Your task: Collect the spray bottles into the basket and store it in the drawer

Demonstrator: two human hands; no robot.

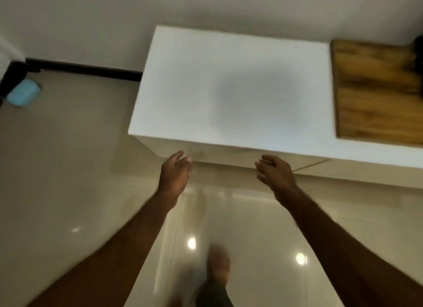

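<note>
Both hands hang empty before the low white glossy cabinet (229,89): the left hand (175,176) and the right hand (274,173) each show loosely curled fingers, holding nothing, just beside the cabinet's front edge. No spray bottles and no basket are in view, so I cannot tell where they are; they may already sit in the drawer. Judging by this, the storing step looks done or nearly so, and any next move calls for checking the drawer front. A brown wooden board (375,93) lies on top. No writing is readable.
</note>
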